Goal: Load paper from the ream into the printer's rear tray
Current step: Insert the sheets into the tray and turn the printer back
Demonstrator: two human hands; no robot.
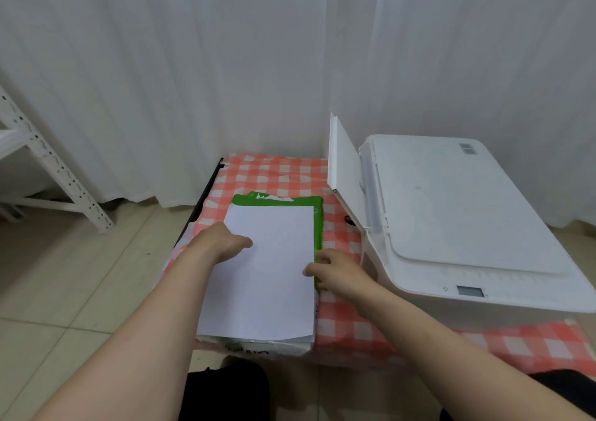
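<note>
A ream in a torn green wrapper [317, 214] lies on the checked table, with a stack of white paper [267, 278] lying on top of it. My left hand [222, 243] grips the sheets at their left edge, thumb on top. My right hand [335, 270] pinches the right edge of the sheets, fingers curled at the side. The white printer [451, 214] stands to the right, its lid closed. Its rear tray [345, 162] is folded up and open, facing left, with no paper visible in it.
The low table wears a red-and-white checked cloth [348, 327]. White curtains [225, 65] hang close behind. A white metal shelf frame [51, 169] stands at the far left on the tiled floor [64, 291]. My dark-clothed knees show at the bottom edge.
</note>
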